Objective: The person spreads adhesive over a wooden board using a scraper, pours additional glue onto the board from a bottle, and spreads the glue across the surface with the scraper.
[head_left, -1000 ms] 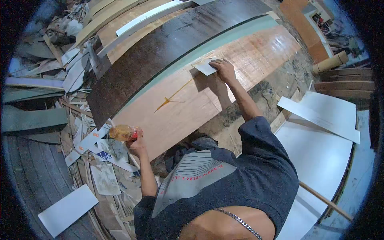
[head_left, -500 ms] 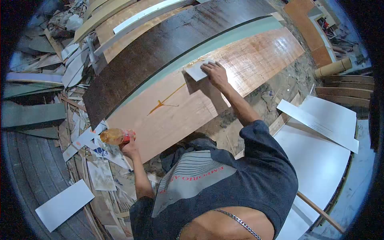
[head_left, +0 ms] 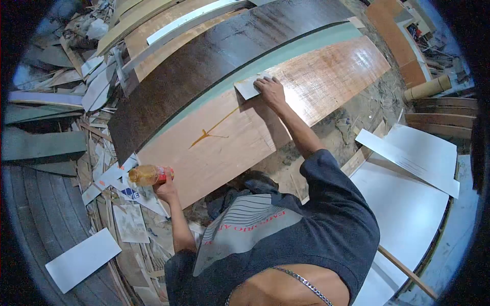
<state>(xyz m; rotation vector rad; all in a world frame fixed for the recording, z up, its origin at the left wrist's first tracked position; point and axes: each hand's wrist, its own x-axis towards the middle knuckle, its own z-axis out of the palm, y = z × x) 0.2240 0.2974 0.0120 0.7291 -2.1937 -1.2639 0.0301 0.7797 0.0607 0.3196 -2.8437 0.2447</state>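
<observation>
My left hand (head_left: pixel 166 189) is closed around a clear bottle (head_left: pixel 145 175) with a red label and amber liquid inside. The bottle is tipped on its side at the left end of a plywood panel (head_left: pixel 229 158). Pressed to the panel's far edge, my right hand (head_left: pixel 270 93) grips a flat whitish rectangular piece (head_left: pixel 246 88). An amber streak (head_left: pixel 205 134) runs along the bare wood up to that piece. To the right of my right hand the panel surface looks wet and glossy.
Behind the panel lie a pale green layer (head_left: pixel 214 98) and a dark curved board (head_left: pixel 204 69). White sheets (head_left: pixel 408 188) lie at right, near a wooden stick (head_left: pixel 408 273). Scraps cover the floor at left, with a white board (head_left: pixel 83 261) among them.
My right hand and the whitish piece have shifted slightly left and toward the panel's far edge. My left hand and the bottle stay nearly in place.
</observation>
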